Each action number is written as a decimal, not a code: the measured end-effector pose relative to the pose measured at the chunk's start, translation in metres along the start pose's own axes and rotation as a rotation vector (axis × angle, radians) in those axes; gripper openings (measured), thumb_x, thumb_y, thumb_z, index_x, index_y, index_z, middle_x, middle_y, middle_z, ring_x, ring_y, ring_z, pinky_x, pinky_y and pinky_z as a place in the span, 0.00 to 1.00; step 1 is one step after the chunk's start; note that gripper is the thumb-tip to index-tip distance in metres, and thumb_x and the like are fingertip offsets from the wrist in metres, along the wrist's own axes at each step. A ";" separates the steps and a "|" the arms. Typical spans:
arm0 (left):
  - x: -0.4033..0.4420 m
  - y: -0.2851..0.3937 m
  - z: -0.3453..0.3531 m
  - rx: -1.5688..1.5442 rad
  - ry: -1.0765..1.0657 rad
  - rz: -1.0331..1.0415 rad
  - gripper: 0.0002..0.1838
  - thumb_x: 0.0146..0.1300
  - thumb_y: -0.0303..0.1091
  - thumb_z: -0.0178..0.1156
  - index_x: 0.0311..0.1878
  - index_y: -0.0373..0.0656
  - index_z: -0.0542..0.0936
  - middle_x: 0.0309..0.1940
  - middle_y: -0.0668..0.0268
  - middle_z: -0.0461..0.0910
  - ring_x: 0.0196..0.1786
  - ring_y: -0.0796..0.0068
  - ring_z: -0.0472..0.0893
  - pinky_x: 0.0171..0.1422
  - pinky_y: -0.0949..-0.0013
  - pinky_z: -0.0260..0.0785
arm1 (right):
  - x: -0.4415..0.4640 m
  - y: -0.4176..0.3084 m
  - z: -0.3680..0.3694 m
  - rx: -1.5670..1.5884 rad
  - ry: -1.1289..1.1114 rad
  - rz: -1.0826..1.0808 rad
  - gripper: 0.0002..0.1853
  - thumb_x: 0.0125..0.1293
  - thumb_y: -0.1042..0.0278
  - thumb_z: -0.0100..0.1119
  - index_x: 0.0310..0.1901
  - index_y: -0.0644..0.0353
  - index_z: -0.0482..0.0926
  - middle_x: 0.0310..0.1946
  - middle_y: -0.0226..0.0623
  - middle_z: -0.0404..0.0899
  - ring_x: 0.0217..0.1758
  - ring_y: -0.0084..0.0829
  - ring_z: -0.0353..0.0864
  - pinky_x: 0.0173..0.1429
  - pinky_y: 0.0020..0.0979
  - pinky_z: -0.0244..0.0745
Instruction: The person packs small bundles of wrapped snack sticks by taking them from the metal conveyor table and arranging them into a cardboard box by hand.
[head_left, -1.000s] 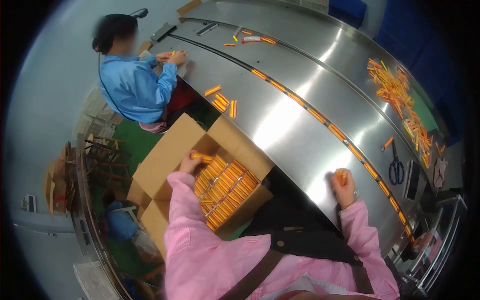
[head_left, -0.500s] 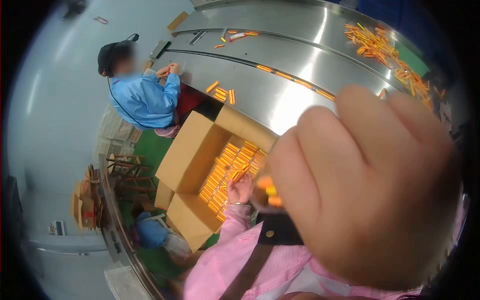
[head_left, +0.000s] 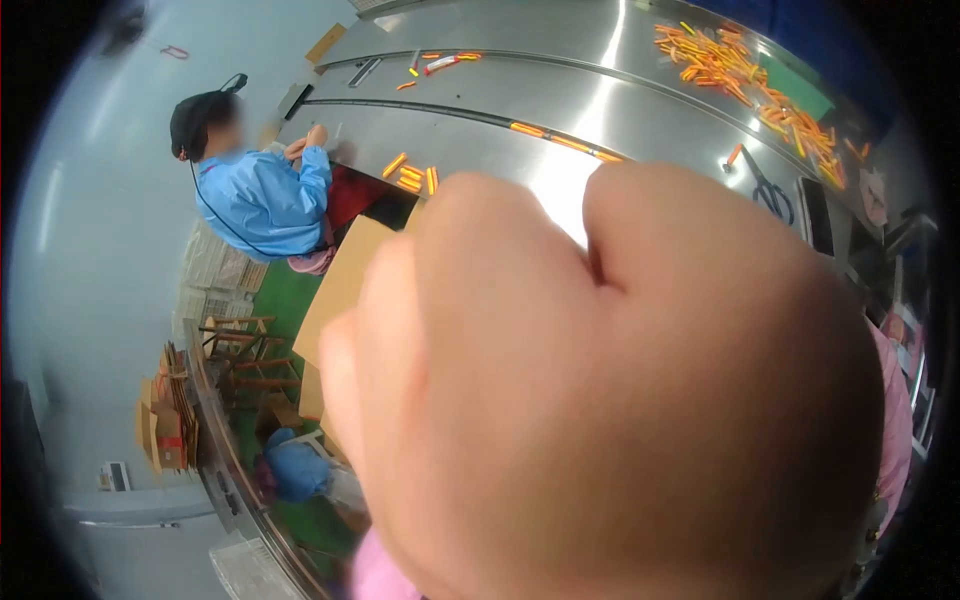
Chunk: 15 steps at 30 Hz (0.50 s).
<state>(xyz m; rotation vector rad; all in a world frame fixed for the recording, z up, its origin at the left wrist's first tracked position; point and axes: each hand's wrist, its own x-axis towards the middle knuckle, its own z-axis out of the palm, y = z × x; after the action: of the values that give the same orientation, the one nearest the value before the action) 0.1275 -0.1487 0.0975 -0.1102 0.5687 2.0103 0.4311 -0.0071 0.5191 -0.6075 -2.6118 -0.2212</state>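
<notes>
My right hand (head_left: 620, 400) fills most of the view, very close to the camera. Its fingers are curled into a fist, and whatever they may hold is hidden. Behind it, the cardboard box (head_left: 345, 275) shows only its left flaps; the inside is covered. My left hand is out of sight behind the right one. Just above the box, several orange-and-yellow sticks (head_left: 411, 178) lie on the near edge of the steel table (head_left: 480, 165).
A large heap of orange sticks (head_left: 720, 70) lies on the far right of the table, with scissors (head_left: 768, 188) nearby. More sticks (head_left: 565, 142) line a dark groove. A co-worker in blue (head_left: 265, 200) sits at the left. Wooden stools (head_left: 245, 355) stand on the green floor.
My right hand has come left and nearer the camera, now covering the box's contents and my left hand, which held orange sticks there. The view has shifted slightly, bringing the scissors into sight.
</notes>
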 end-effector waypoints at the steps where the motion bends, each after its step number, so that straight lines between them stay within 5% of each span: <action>1: 0.000 0.001 -0.001 0.001 0.000 0.005 0.16 0.55 0.37 0.62 0.45 0.39 0.78 0.45 0.58 0.80 0.52 0.60 0.76 0.66 0.52 0.63 | 0.000 -0.001 0.002 0.011 -0.004 -0.001 0.08 0.52 0.66 0.56 0.32 0.60 0.74 0.26 0.37 0.72 0.30 0.37 0.75 0.31 0.33 0.67; 15: 0.039 0.003 -0.006 -0.028 -0.055 0.132 0.15 0.56 0.37 0.62 0.44 0.40 0.79 0.46 0.58 0.79 0.53 0.60 0.76 0.66 0.51 0.64 | 0.023 -0.007 0.027 0.113 -0.016 -0.080 0.09 0.53 0.64 0.59 0.33 0.60 0.74 0.28 0.39 0.75 0.32 0.39 0.77 0.34 0.34 0.70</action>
<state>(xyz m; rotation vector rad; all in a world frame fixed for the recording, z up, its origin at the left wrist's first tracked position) 0.1049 -0.1213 0.0810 -0.0347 0.5242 2.1432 0.3984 0.0020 0.5053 -0.4682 -2.6459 -0.0927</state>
